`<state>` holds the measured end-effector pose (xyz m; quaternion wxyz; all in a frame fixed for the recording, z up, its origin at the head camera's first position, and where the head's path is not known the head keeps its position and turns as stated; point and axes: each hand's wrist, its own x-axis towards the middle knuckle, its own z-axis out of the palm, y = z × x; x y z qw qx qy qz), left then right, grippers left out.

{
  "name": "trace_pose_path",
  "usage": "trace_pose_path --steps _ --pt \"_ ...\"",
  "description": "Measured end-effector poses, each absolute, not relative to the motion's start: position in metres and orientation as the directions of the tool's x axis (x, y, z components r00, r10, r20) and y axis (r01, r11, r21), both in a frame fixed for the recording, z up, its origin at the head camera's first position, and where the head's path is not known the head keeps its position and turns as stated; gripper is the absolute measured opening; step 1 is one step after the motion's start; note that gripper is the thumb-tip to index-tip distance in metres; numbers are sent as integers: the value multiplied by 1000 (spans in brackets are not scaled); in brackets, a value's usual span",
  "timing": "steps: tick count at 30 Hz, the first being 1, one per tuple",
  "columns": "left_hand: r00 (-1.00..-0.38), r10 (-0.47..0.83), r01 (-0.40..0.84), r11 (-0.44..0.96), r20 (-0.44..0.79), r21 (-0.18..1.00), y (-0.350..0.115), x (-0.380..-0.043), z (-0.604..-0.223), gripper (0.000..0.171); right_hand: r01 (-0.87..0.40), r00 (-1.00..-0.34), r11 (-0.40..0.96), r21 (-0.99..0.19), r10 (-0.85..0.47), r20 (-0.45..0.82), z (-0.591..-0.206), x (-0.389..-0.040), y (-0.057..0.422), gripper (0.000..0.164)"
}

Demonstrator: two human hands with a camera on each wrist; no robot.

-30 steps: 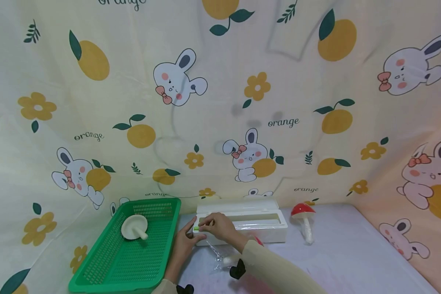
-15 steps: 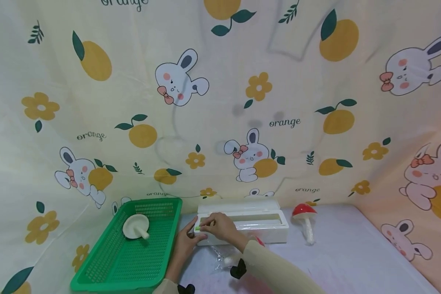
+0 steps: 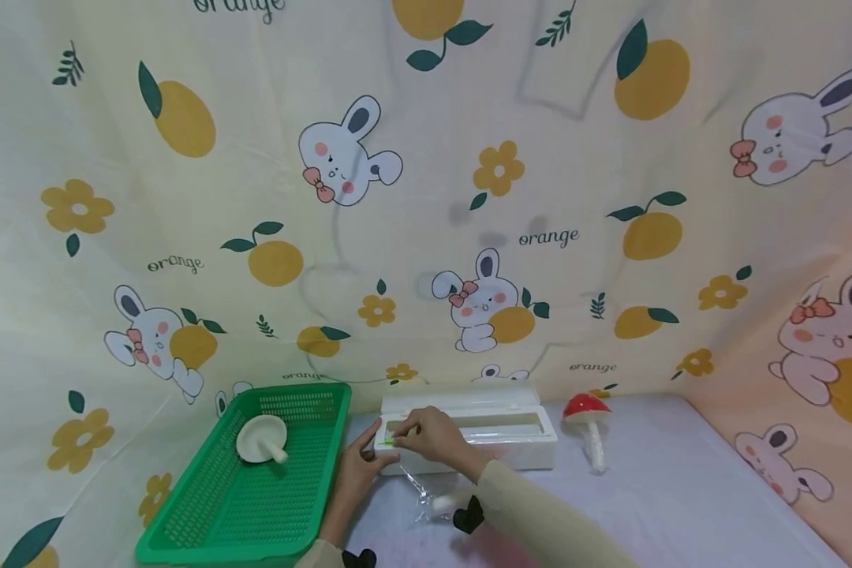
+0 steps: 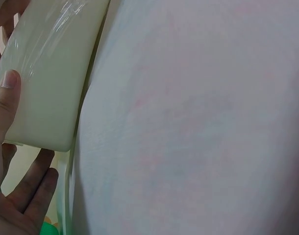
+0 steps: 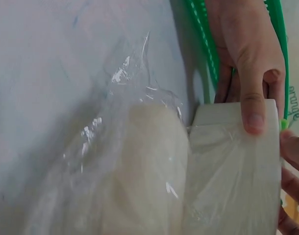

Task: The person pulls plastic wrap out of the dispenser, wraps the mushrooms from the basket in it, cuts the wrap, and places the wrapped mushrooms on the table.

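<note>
One long white box (image 3: 518,454), lid raised, clear film (image 5: 223,166) shining across its front, sits with its end gripped between the thumb and fingers of the left hand (image 3: 357,471). Just beside them I see the right hand (image 3: 433,436) pinching a green tab (image 3: 389,441), partly covered. Below the fingers, a wrapped white stem (image 3: 443,506) passes behind the right sleeve (image 3: 539,513), its end hidden.
</note>
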<state>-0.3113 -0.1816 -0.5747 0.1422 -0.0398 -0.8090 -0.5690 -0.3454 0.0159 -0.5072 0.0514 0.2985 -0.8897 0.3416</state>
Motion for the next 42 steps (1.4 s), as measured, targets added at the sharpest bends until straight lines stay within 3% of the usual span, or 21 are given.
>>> trace_pose_path --steps 6,15,25,42 --pt "-956 -99 227 350 277 909 -179 -314 -574 82 -605 -796 646 -465 -507 331 -500 -346 26 6" --pt "-956 -123 210 346 266 915 -178 -313 -572 82 -626 -780 639 -447 -529 335 -493 -345 56 4" --pt "-955 -137 202 355 265 913 -186 -310 -571 83 -609 -793 688 -394 -545 273 -477 -343 102 4" --pt "-957 -129 198 368 261 909 -180 -310 -573 83 -501 -865 816 -288 -463 191 -474 -338 176 7"
